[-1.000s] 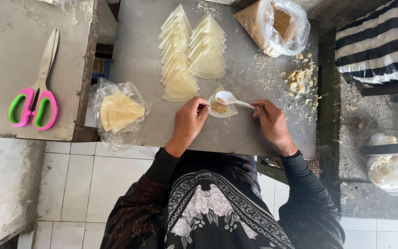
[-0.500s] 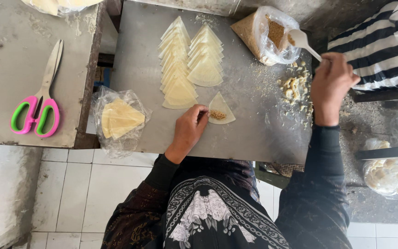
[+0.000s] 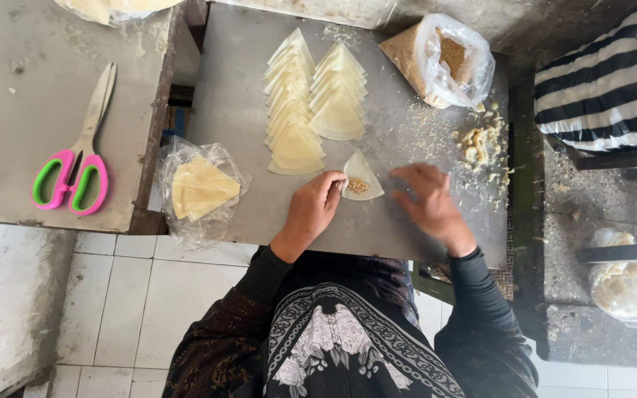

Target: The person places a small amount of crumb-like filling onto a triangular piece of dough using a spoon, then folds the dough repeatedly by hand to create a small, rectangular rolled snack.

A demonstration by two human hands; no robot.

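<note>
Pastry wedge (image 3: 360, 179): one pale triangular sheet lies flat on the grey metal table (image 3: 245, 110), near the table's front edge, with a small heap of brown filling (image 3: 357, 186) on its middle.

Left hand (image 3: 315, 208): it rests on the table at the wedge's left edge. The fingertips (image 3: 338, 180) are curled and press against that edge. The hand pins the sheet rather than enclosing it; whether the fingers pinch the edge cannot be told.

Right hand (image 3: 429, 197): it is blurred, lies just to the right of the wedge and is apart from it. The fingers are spread and loosely open, and the hand holds nothing.

Left of the hands, a clear plastic bag (image 3: 199, 190) with folded yellow sheets inside sits at the table's left corner and overhangs the gap beside it.

Beyond the hands, two overlapping rows of pastry triangles (image 3: 311, 103) run away from the person, points facing the far side. Right of them, crumbs and pale scraps (image 3: 478, 144) are scattered on the table.

At the far right corner, an open plastic bag of brown filling (image 3: 440, 59) lies tilted.

On the separate surface to the left, scissors with pink and green handles (image 3: 75, 169) lie flat. A striped cloth (image 3: 613, 81) lies at the far right.
</note>
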